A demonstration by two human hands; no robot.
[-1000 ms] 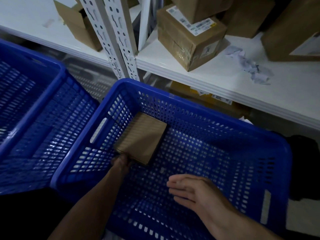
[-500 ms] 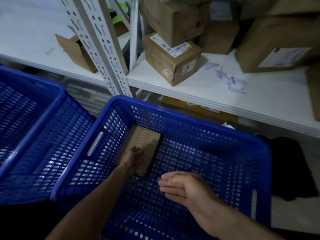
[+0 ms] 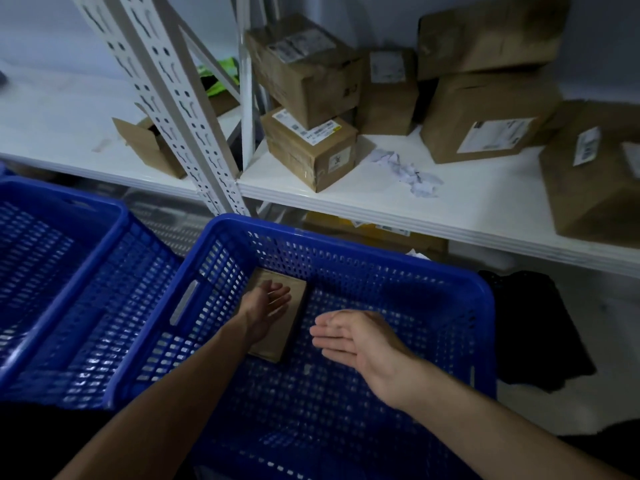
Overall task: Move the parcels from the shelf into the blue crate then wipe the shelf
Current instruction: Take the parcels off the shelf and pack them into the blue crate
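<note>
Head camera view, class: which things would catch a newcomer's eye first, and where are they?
The big blue crate fills the foreground, with one flat brown parcel on its floor under the open left hand; the right hand hovers beside it. Behind, cardboard boxes crowd the white shelf, around crumpled paper.

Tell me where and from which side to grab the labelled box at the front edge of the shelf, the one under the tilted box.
Take the labelled box by its two short vertical side faces, reaching in from the shelf's open front. Its corner juts toward the edge, so both sides are free. The tilted box leans on its top, so a grip from above is blocked; probably shift that one first.
</note>
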